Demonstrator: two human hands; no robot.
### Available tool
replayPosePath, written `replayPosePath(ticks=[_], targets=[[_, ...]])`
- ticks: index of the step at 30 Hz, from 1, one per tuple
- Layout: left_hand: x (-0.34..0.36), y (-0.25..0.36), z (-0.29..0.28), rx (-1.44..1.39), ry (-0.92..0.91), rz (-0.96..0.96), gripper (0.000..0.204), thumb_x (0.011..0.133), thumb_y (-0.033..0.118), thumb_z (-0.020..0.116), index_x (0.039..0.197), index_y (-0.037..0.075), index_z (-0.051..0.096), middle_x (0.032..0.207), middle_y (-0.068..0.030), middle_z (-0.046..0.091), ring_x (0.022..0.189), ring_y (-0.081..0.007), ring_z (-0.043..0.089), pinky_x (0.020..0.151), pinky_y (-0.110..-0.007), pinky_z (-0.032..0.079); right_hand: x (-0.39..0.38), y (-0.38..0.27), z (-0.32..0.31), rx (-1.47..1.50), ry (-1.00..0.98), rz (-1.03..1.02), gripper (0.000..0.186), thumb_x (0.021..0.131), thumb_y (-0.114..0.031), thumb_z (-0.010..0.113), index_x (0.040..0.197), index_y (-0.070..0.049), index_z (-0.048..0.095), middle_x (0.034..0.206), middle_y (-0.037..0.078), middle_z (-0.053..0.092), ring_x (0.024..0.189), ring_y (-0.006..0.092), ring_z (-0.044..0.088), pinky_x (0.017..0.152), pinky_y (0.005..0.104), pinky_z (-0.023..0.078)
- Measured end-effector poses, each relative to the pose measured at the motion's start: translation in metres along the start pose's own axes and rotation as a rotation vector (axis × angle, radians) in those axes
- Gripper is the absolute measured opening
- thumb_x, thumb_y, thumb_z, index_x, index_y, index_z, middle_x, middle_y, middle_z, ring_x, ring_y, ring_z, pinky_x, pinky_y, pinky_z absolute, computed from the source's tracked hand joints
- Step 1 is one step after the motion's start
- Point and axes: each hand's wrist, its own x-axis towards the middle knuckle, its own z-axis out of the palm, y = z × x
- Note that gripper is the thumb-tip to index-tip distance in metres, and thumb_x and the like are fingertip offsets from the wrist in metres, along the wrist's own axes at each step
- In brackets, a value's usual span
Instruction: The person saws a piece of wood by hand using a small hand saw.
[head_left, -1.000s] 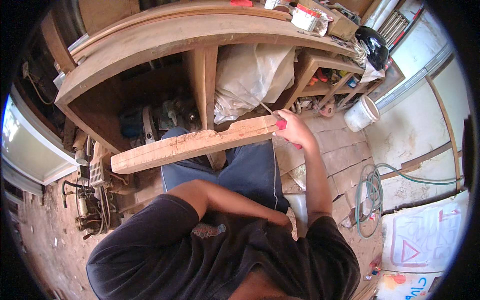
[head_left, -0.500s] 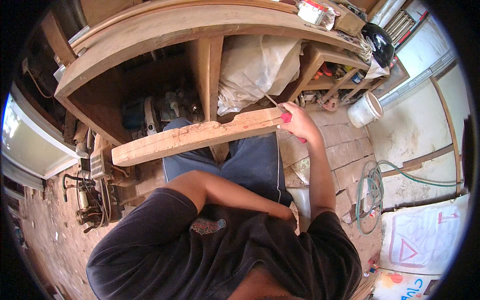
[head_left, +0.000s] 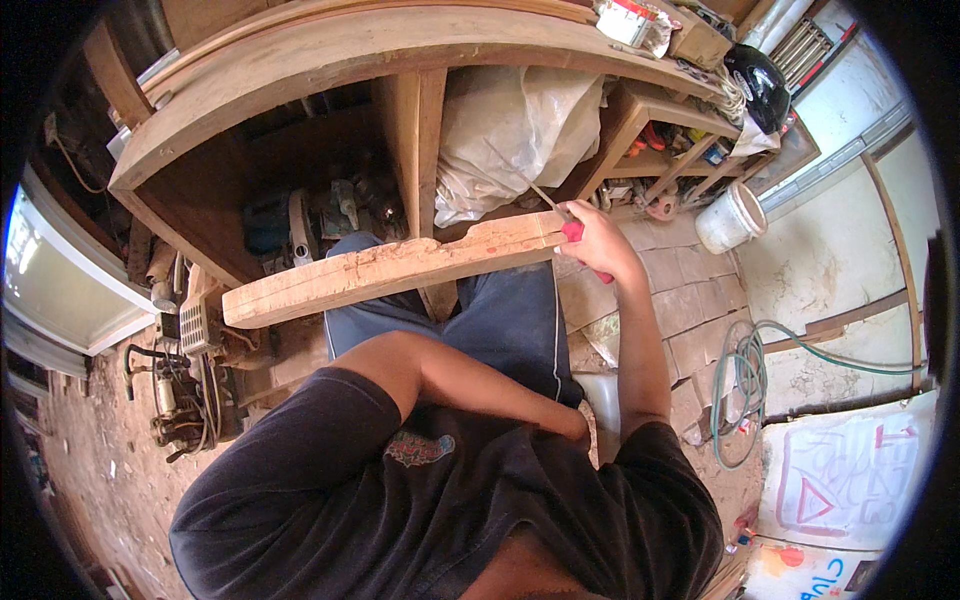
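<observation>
A long wooden beam (head_left: pixel 390 268) lies across my thighs, its upper edge carved with rough notches. At its right end is my right hand (head_left: pixel 605 245), closed around a tool with a red handle (head_left: pixel 573 232). A thin metal shaft (head_left: pixel 542 193) slants up and left from that grip; I cannot make out the exact kind of tool. The hand rests against the beam's end. My left forearm (head_left: pixel 500 390) crosses my body toward the right, and its hand is hidden past the wrist by my right side.
Ahead stands a wooden workbench (head_left: pixel 330 50) with open compartments, holding power tools in shadow and a pale plastic sheet (head_left: pixel 520 130). To the right are a white bucket (head_left: pixel 730 218) and a coiled green hose (head_left: pixel 738 390). Machinery (head_left: pixel 175 400) stands on the floor at left.
My left upper arm and elbow have shifted slightly up and to the right. The beam and my right hand with the red-handled tool stay almost where they were.
</observation>
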Motion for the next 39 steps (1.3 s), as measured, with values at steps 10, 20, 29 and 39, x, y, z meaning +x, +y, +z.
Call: replayPosePath(ticks=[10,20,29,39], targets=[[-0.001,-0.003,0.008,0.007,-0.003,-0.005,0.024,0.093,0.019,0.065,0.103,-0.002,0.07,0.1,-0.0258,0.069,0.095,-0.0418,0.067,0.082,-0.052,0.052,0.001,0.0,0.001,-0.008,0.003,-0.01,0.066,0.073,-0.011,0.089,0.133,0.0,0.063,0.123,0.017,0.068,0.112,0.0348,0.068,0.099,0.0404,0.054],[-0.008,-0.006,0.014,-0.025,0.023,-0.008,0.024,0.093,0.019,0.065,0.101,-0.003,0.07,0.099,-0.026,0.068,0.093,-0.0421,0.066,0.081,-0.052,0.051,0.004,0.001,0.003,0.004,-0.025,0.028,0.066,0.071,-0.014,0.089,0.13,-0.001,0.064,0.123,0.017,0.067,0.115,0.0382,0.066,0.099,0.0431,0.053],[-0.017,-0.021,0.015,-0.041,0.094,0.006,0.025,0.093,0.02,0.065,0.099,-0.004,0.07,0.098,-0.0262,0.068,0.092,-0.0424,0.066,0.08,-0.052,0.051,-0.003,0.005,0.001,-0.035,0.027,-0.031,0.067,0.073,-0.011,0.088,0.134,0.001,0.062,0.127,0.018,0.067,0.117,0.0383,0.066,0.1,0.0422,0.053],[-0.034,-0.039,0.005,-0.119,0.255,0.154,0.025,0.093,0.02,0.064,0.098,-0.004,0.069,0.097,-0.0264,0.067,0.091,-0.0428,0.066,0.079,-0.052,0.051,-0.002,0.0,0.005,-0.03,-0.025,0.066,0.065,0.078,-0.013,0.084,0.138,-0.003,0.062,0.136,0.018,0.065,0.125,0.0377,0.064,0.103,0.0434,0.052]])
